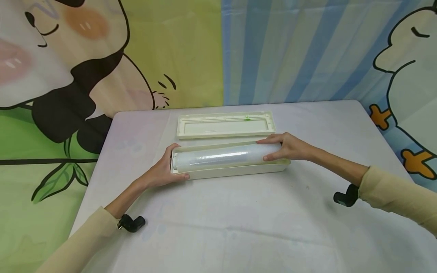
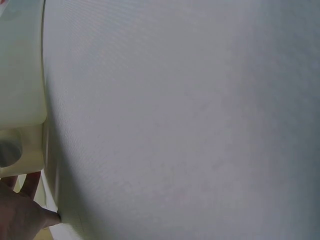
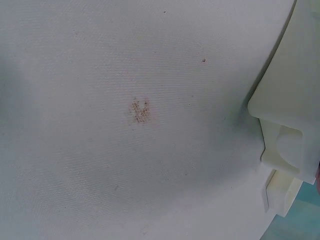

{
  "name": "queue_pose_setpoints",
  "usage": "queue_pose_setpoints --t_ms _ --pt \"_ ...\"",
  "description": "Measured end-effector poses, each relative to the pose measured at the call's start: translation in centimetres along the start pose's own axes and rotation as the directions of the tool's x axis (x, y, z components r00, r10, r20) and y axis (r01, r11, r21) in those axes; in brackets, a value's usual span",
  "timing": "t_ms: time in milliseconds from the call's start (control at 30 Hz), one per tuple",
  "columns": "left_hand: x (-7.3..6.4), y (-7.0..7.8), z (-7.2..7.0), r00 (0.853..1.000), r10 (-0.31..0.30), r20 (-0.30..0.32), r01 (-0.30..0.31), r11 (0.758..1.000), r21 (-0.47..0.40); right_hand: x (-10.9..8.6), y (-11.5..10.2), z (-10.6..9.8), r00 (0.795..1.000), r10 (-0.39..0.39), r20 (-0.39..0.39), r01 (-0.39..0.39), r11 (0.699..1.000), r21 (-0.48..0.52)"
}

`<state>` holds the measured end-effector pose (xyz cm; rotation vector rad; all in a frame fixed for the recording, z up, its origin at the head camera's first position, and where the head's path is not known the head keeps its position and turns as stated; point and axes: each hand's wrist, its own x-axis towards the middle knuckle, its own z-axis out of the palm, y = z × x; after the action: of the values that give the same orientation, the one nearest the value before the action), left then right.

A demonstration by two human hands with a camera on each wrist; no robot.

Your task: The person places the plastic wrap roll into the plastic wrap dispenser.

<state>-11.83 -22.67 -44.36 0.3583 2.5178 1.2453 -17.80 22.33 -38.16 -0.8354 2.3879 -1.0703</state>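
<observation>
- The white table (image 1: 218, 227) fills your frame's lower centre.
- The open box (image 1: 235, 173) sits mid-frame.
- Above it in the frame lies a pale lid (image 1: 222, 127).
- The clear film roll (image 1: 218, 154) lies inside the box.
- Your right hand (image 1: 291, 148) has thumb and fingers clamped on the roll's right end.
- Your left hand (image 1: 159, 170) grips the box's left end.

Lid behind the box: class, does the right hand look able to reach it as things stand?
Probably yes: the lid lies close by with nothing on it, though the right hand would likely have to release the roll first.
</observation>
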Motion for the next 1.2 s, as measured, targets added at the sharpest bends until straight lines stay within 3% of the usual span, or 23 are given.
queue_pose_setpoints --t_ms 200,433,733,1200 --pt "0.0 0.0 0.0 1.000 -0.004 -0.002 0.004 1.000 0.010 0.0 0.3 0.2 0.997 -0.071 -0.017 0.070 0.998 -0.005" --pt "-0.1 0.2 -0.1 1.000 -0.013 -0.006 0.013 1.000 0.019 0.1 0.9 0.7 0.979 -0.193 -0.063 0.192 0.981 -0.022" --pt "-0.2 0.2 0.1 1.000 -0.015 -0.002 0.015 1.000 0.023 -0.1 0.4 0.9 0.993 -0.111 -0.049 0.108 0.991 -0.077" --pt "-0.2 0.1 0.1 1.000 -0.006 -0.004 0.006 0.999 0.033 0.0 0.5 1.1 0.985 -0.165 -0.047 0.157 0.977 -0.145"
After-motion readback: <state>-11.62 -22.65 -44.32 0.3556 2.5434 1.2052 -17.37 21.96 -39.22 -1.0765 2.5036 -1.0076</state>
